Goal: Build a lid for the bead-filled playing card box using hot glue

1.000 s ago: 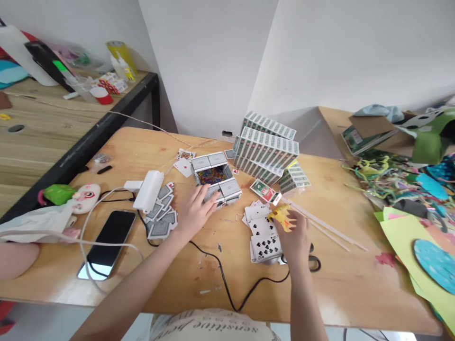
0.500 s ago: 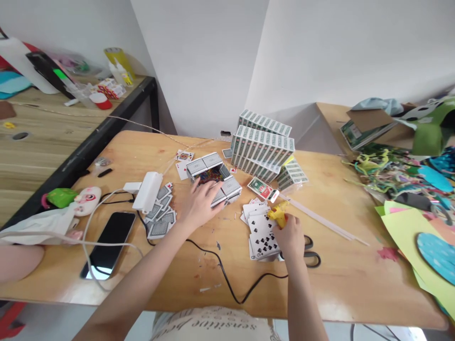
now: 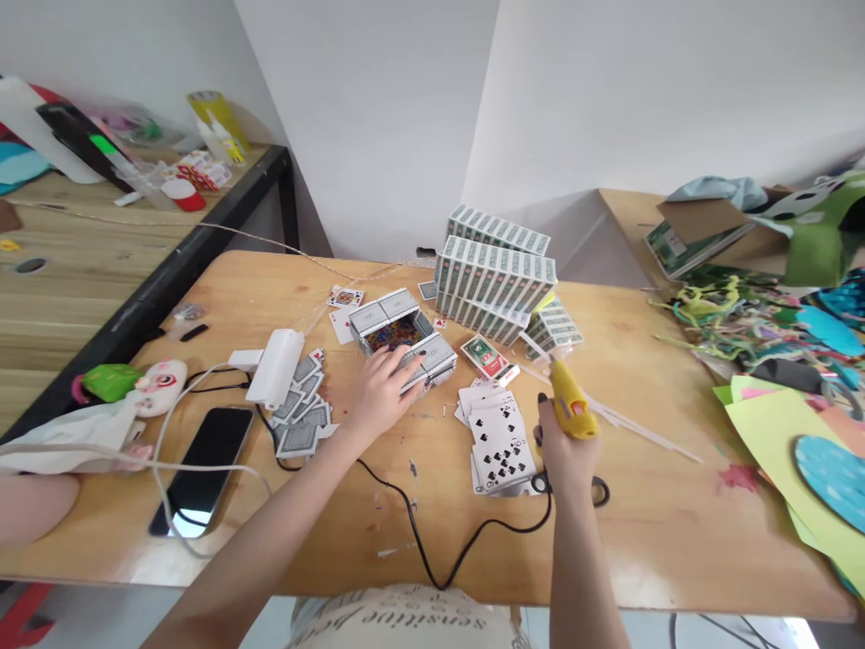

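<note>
At two o'clock from the loose spade cards [image 3: 500,446], the right hand [image 3: 565,451] had its fingers wrapped round a yellow glue gun [image 3: 571,404], while the left hand [image 3: 382,397] lay, fingers parted, at seven o'clock on the card-covered box [image 3: 438,352], though whether it pinched the edge I could not tell.

On our light-brown wooden surface [image 3: 676,532] sits an open grey-and-white rectangular box [image 3: 380,311]. Near it we see grey-backed playing cards [image 3: 304,431].
</note>
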`<state>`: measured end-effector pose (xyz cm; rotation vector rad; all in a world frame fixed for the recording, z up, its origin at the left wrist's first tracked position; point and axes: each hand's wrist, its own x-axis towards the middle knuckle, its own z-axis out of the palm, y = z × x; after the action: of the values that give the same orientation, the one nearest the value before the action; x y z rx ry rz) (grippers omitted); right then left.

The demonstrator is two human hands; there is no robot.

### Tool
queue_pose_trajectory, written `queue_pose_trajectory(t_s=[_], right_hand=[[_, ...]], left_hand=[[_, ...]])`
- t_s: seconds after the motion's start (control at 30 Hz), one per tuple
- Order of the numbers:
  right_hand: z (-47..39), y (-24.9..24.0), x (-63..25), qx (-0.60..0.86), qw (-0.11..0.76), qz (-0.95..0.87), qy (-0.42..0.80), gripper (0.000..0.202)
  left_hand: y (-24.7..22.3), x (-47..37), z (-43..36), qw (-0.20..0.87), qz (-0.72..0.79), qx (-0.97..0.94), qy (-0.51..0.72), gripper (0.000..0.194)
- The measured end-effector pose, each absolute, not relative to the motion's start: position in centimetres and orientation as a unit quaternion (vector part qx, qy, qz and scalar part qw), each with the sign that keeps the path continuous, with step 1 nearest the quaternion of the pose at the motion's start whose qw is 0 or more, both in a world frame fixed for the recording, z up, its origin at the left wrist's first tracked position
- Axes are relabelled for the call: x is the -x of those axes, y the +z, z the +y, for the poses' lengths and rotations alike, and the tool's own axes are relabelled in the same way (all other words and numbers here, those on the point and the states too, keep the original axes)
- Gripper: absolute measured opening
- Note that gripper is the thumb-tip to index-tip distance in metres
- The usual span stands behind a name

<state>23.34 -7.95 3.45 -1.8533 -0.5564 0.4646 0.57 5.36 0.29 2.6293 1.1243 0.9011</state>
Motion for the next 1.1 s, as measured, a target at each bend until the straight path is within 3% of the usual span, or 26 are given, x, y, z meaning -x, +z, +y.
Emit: queue_pose_trajectory(t_s=[0.1, 0.27, 0.53, 0.73, 1.1], right_hand=[[-7.1, 4.7, -23.0, 0.621, 0.661, -0.17, 0.385, 0.024], [-7.1, 5.0, -23.8, 0.453, 0.704, -0.071, 0.542, 0.016], [-7.8, 4.5, -23.3, 0.489, 0.726, -0.049, 0.481, 0.018], [-8.7, 4.8, -23.9, 0.492, 0.738, -0.052, 0.459, 0.019], [-10.1, 4.1, -25.3, 0.497, 0.761, -0.034, 0.415, 0.02]], left_hand=[[0.1, -0.6, 5.4, 0.064, 0.373, -0.874, 0.305, 0.032], [0.9, -0.5, 5.2, 0.095, 0.373, -0.863, 0.326, 0.032], [5.0, -5.3, 5.3, 0.128, 0.32, -0.869, 0.354, 0.034], [5.3, -9.3, 6.0, 0.116, 0.281, -0.931, 0.201, 0.027], [3.8, -13.8, 7.9, 0.028, 0.283, -0.958, 0.041, 0.018]])
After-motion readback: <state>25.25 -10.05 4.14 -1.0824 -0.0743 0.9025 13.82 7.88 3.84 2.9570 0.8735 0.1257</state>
